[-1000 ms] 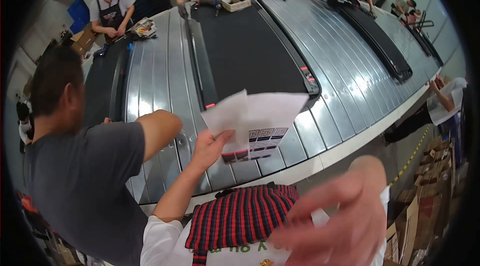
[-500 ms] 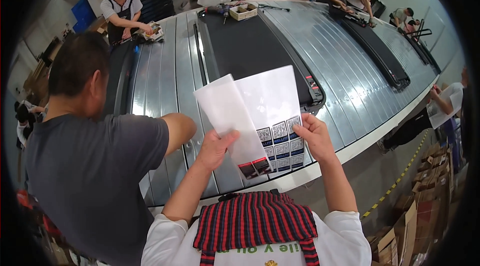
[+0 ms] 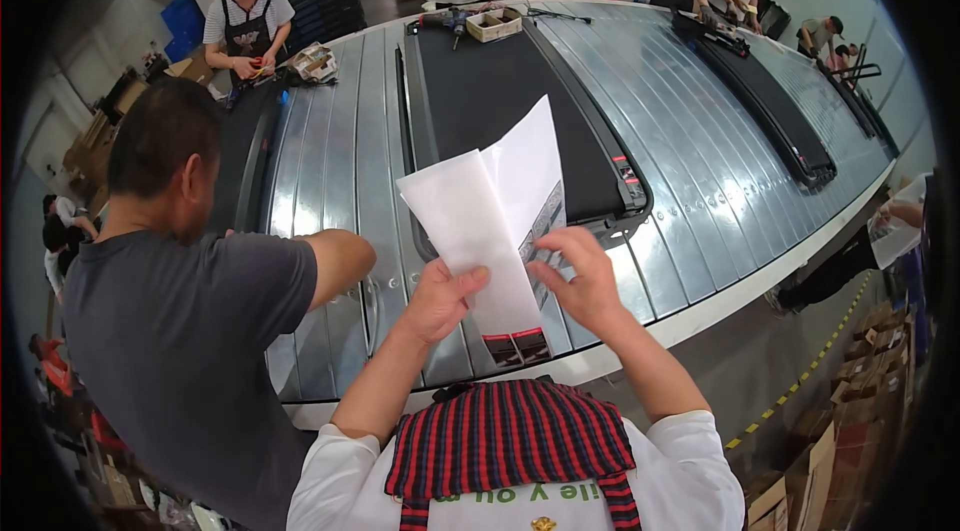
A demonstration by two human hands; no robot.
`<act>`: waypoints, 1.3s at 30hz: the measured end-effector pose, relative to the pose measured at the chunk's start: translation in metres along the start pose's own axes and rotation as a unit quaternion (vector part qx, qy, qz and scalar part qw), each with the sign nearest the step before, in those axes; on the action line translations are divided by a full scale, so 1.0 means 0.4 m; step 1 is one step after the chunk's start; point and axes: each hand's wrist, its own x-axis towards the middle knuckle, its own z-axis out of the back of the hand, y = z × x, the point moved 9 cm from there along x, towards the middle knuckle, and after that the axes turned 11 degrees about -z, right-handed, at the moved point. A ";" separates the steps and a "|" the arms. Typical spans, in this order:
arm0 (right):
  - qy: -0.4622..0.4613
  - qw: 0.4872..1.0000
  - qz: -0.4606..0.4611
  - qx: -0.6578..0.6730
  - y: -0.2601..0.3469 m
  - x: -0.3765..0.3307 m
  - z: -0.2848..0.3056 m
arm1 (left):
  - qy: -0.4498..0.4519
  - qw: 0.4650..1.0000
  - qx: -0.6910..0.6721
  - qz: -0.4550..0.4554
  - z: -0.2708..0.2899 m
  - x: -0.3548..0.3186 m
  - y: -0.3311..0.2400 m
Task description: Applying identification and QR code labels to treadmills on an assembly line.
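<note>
Metal conveyor table (image 3: 700,181) is filling most of the view: ribbed grey panels, white front edge, curving with the lens. All positions below are relative to it.

Black treadmill deck (image 3: 500,101) is lying down the table's centre, long side rails, running away from the person. A second dark treadmill (image 3: 780,101) is lying on the table's right part.

Co-worker in a grey t-shirt (image 3: 180,351) is standing at the table's near-left edge, forearm reaching over the panels.

Striped red-and-dark apron (image 3: 510,436) is showing at the bottom, just short of the table's front edge, over a white shirt.

Folded white paper sheet (image 3: 490,221) is being held up above the table's near-centre, over the near end of the black deck. It is folding into two leaves: front leaf blank white, tilting left; back leaf rising to a point, carrying small printed panels along its inner edge, with dark and red printed blocks at the bottom edge.

Left hand (image 3: 440,296) is closing on the sheet's lower left, thumb pressing on the front leaf. Right hand (image 3: 580,276) is pinching the sheet's right edge, fingers curling, index extending toward the fold.

Small open cardboard box (image 3: 495,24) is sitting at the table's far end, on the deck's far tip.
</note>
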 end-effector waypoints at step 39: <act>0.037 0.989 -0.088 0.114 0.068 -0.024 -0.285 | -0.095 0.994 0.052 -0.034 0.226 -0.091 -0.087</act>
